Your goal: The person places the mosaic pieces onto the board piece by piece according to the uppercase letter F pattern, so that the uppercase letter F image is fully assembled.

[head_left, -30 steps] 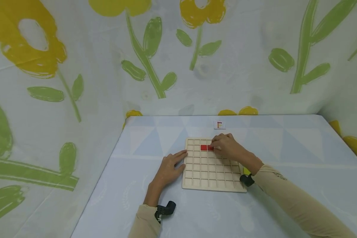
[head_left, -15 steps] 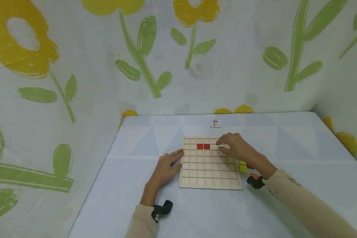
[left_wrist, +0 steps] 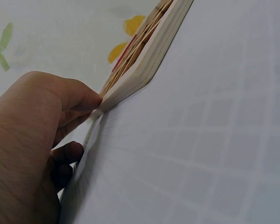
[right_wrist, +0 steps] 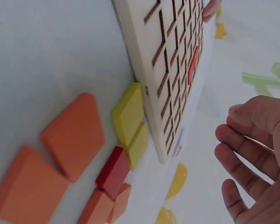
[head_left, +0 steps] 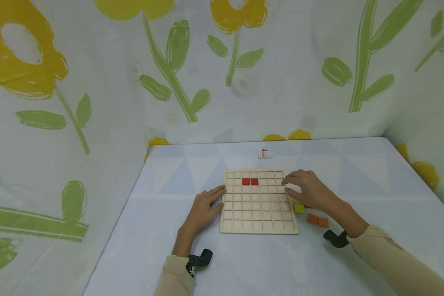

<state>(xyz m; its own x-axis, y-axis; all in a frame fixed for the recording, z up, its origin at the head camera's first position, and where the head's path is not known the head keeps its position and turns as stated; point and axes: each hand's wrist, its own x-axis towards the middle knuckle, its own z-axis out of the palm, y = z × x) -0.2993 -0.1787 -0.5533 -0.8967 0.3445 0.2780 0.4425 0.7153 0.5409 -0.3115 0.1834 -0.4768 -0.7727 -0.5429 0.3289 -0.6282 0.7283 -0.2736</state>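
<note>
We see a pale wooden board (head_left: 257,207) lying flat, a rounded-corner square scored with thin dark lines into small cells; being nearly square, it has no clear long axis, and its sides run away from us. Two smooth red tiles (head_left: 254,181) sit side by side in cells towards its far edge, their pair stretching left to right. Our left hand (head_left: 203,209) rests with extended fingers touching the board's left edge. Our right hand (head_left: 307,189) is released and holds nothing, fingers loosely bent and spread by the board's right edge. Just beside that edge lie yellow tiles (head_left: 299,209); farther right of the board, orange tiles (head_left: 312,218). A dark red tile (right_wrist: 114,172) near the yellow ones is mostly covered in the head view. Beyond the board's far edge is a gridded card (head_left: 264,153), its pattern too small to read.
</note>
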